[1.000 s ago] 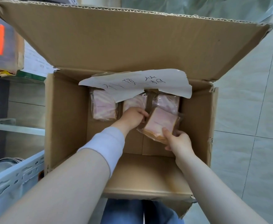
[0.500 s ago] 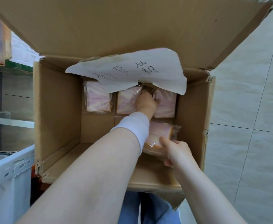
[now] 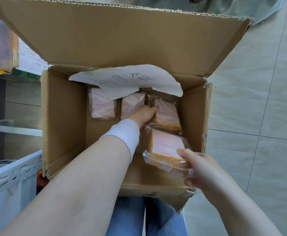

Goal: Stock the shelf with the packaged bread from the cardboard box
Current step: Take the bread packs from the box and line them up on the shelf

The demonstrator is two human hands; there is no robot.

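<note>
An open cardboard box (image 3: 63,116) stands in front of me, with several clear-wrapped pink-and-tan bread packs along its far wall. My left hand (image 3: 143,114) reaches deep inside and grips the rightmost pack (image 3: 166,116), tilting it off the wall. Two more packs (image 3: 102,106) (image 3: 131,106) stay upright to its left. My right hand (image 3: 202,169) holds another bread pack (image 3: 166,150) by its near end, above the box's near right corner.
A torn white paper with handwriting (image 3: 131,79) hangs over the packs from the back wall. The big lid flap (image 3: 122,34) stands up behind. A grey shelf rack (image 3: 12,130) and a white crate (image 3: 10,181) sit left; tiled floor right.
My left hand went from the middle pack to the rightmost one, gripped it and pulled it away from the wall. My right hand drew its pack back toward the near right corner.
</note>
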